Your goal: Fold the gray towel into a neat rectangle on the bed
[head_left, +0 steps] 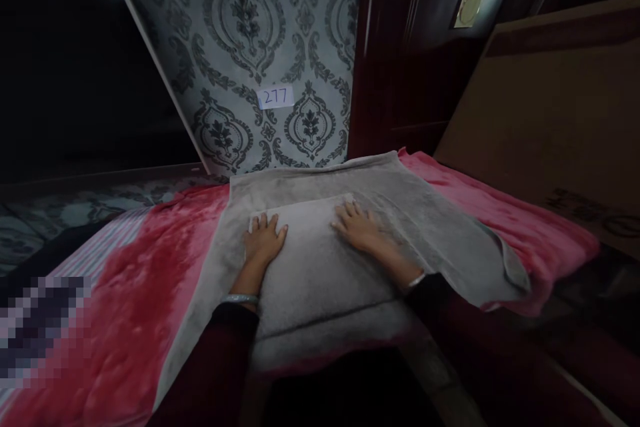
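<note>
A lighter grey, roughly rectangular piece of plush cloth (pixel 305 260) lies flat before me, seemingly folded. It rests on a wider grey plush cloth (pixel 450 247) that is spread out with some wrinkles. My left hand (pixel 263 240) is pressed flat near the far left corner of the lighter piece, fingers apart. Near its far right corner lies my right hand (pixel 360 227), also flat with spread fingers. Neither hand grips anything. Toward me, a dark crease (pixel 330 317) crosses the grey fabric. The wider cloth's right edge is curled up.
A red and pink blanket (pixel 150 267) lies underneath, over a striped cloth (pixel 107 240) at left. A large cardboard box (pixel 560 113) stands at right. Behind are a patterned wall (pixel 240 27) with a paper marked 277 (pixel 276 97) and a dark panel (pixel 85 73).
</note>
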{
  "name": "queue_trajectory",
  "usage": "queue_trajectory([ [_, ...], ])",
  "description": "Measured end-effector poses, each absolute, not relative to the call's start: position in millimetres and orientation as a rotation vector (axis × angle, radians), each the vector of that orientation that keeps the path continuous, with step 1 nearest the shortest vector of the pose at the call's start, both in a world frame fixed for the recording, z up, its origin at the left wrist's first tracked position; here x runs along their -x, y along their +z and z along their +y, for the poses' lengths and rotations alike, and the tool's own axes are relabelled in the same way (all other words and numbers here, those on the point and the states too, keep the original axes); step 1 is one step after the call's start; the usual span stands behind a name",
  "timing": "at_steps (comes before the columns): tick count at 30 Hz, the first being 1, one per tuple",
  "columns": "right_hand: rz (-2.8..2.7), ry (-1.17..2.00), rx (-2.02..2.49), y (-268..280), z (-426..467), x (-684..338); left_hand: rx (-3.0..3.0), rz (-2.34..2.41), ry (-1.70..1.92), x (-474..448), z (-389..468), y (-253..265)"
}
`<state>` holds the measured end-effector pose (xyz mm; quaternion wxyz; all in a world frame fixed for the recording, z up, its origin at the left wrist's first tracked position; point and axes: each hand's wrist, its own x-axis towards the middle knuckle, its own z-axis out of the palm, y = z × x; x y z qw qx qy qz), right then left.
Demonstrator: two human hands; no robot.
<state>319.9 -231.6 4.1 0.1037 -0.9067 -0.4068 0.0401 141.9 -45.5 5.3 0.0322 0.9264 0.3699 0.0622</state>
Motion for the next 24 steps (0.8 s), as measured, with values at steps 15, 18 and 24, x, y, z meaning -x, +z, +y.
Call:
queue_trajectory([
  [15,-1.426,0.012,2.568,-19.7,-281.8,-277.4,-2.856,1.063,0.018,-127.0,-58.2,19.3],
  [18,-1.414,0.026,2.587,-20.5,-281.7,-275.7,-2.972,0.886,0.041,-97.7,-83.5,9.8],
  [24,-1.362,0.039,2.63,-33.5,-303.6,-284.8,-2.986,0.838,0.077,-52.6,-112.6,-11.5],
])
